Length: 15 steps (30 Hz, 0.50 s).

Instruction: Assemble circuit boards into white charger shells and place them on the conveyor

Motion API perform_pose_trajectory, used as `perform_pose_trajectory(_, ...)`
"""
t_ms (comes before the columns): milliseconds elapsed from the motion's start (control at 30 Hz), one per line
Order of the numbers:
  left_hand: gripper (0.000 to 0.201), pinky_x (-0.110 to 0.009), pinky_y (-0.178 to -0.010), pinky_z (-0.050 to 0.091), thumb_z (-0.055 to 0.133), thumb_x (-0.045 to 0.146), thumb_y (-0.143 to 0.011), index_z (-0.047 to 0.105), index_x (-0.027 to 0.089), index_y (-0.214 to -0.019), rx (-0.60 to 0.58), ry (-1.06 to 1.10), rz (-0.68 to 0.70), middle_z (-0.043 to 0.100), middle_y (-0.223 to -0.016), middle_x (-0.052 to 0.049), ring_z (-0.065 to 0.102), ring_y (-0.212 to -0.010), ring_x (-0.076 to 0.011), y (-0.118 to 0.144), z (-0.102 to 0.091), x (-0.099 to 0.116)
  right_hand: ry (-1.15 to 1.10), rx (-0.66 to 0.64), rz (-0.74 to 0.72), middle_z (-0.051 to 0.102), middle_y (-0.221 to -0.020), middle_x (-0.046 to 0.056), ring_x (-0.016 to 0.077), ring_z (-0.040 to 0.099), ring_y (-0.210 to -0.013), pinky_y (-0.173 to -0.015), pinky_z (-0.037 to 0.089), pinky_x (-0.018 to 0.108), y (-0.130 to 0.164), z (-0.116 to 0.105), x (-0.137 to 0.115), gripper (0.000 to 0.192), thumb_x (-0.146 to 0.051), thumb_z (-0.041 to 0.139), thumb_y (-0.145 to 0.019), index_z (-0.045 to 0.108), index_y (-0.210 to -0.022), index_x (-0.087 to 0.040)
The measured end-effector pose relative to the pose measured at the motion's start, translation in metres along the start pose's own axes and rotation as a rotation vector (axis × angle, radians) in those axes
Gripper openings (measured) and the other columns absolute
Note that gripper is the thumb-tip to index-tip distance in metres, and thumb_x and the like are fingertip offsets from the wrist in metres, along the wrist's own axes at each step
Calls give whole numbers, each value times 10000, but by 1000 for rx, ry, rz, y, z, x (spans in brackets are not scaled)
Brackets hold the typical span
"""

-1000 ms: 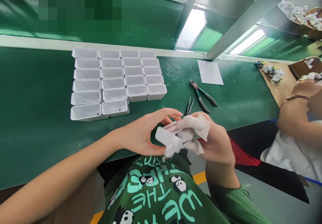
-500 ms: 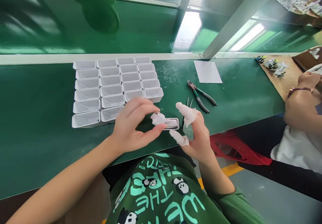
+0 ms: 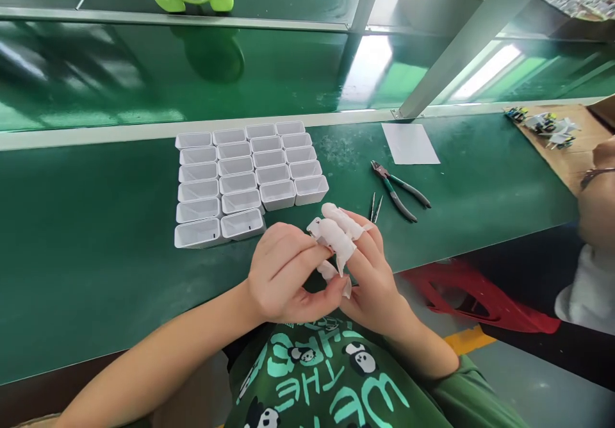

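Note:
My left hand (image 3: 291,277) and my right hand (image 3: 372,274) meet in front of my shirt, over the near edge of the bench. Between their closed fingertips is a small white plastic part (image 3: 314,225); only a corner shows, and the fingers hide the rest. White wraps cover several fingers of my right hand. Just beyond that hand lie tweezers (image 3: 377,209), partly covered by it. Pliers with dark green handles (image 3: 401,191) rest farther to the right, jaws pointing away from me.
Rows of white open trays (image 3: 199,232) stand left of my hands on the green bench (image 3: 96,274). A white sheet (image 3: 410,144) lies at the back. At right are a co-worker's arm (image 3: 598,210), cardboard with small parts (image 3: 552,127), and a red stool (image 3: 480,296). A slanted metal post (image 3: 461,43) rises behind.
My hands have come together and closed on the white part, held apart from each other before. The small white tray beneath them is no longer visible. The camera view has shifted.

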<state>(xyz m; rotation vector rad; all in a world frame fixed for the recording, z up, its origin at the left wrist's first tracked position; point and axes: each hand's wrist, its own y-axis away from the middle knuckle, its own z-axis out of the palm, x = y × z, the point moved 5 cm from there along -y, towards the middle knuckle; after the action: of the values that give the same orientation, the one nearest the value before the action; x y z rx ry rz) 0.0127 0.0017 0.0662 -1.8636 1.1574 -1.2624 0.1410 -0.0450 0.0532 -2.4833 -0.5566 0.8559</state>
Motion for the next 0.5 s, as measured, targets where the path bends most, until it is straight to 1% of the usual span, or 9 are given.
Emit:
perform_pose_trajectory(33,272,-322,-548,448,723,165,-747,651,139,-1007,27,-2,-15,670,-760,-58,577,-648,-180,-1,-1,0,-5,1,2,449,-1495,197,356,413,-1391,-1082,436,583,0,0,0,712,-97,539,-874,318,-1545,-190)
perform_pose_trajectory(100,270,-314,-548,450,702,119,-750,656,140,-1016,23,-18,-14,679,-768,-58,584,-649,-176,-1,-1,1,-9,-8,7,450,-1494,193,356,415,-1391,-1078,439,582,-1,0,0,705,-99,525,-881,311,-1547,-193)
perform_pose_trajectory(200,186,-308,-545,449,637,54,-771,651,159,-923,-61,-21,23,679,-729,-49,585,-625,-165,-1,2,5,0,-16,6,446,-1497,185,355,422,-1383,-1063,453,586,0,2,1,691,-119,505,-893,297,-1547,-202)
perform_pose_trajectory(267,122,-307,-539,450,623,69,-787,634,167,-859,-119,-7,59,664,-696,-42,585,-609,-161,-1,3,8,29,-15,0,456,-1481,182,360,425,-1379,-1054,460,592,2,4,2,649,-122,516,-885,354,-1507,-213)
perform_pose_trajectory(333,95,-305,-525,441,622,76,-788,616,169,-807,-157,-4,122,631,-653,-31,572,-581,-154,-1,2,11,107,22,-5,483,-1441,157,368,419,-1382,-1048,458,606,3,5,3,510,-121,535,-872,503,-1365,-250)
perform_pose_trajectory(400,85,-307,-503,416,615,92,-794,602,172,-768,-171,1,209,586,-610,-13,540,-551,-148,-2,-1,15,213,90,-19,534,-1351,124,371,414,-1383,-1046,449,613,4,5,2,307,-120,557,-863,623,-1119,-276)
perform_pose_trajectory(433,76,-310,-499,405,610,118,-809,600,176,-761,-164,11,236,566,-601,-6,526,-547,-147,-3,-3,17,266,127,-30,560,-1282,115,370,415,-1382,-1047,444,609,4,3,1,230,-122,572,-863,644,-1018,-276)
perform_pose_trajectory(467,65,-315,-506,403,605,154,-826,602,180,-766,-145,25,234,553,-609,-4,521,-558,-149,-5,-5,17,312,154,-47,582,-1206,110,367,419,-1380,-1050,440,602,4,2,0,185,-128,588,-864,652,-955,-276)
perform_pose_trajectory(500,58,-322,-523,410,600,195,-839,609,181,-783,-113,41,192,547,-636,-9,523,-586,-154,-7,-7,15,351,165,-67,595,-1134,105,363,424,-1378,-1056,437,594,4,2,-1,166,-137,607,-865,659,-932,-280)
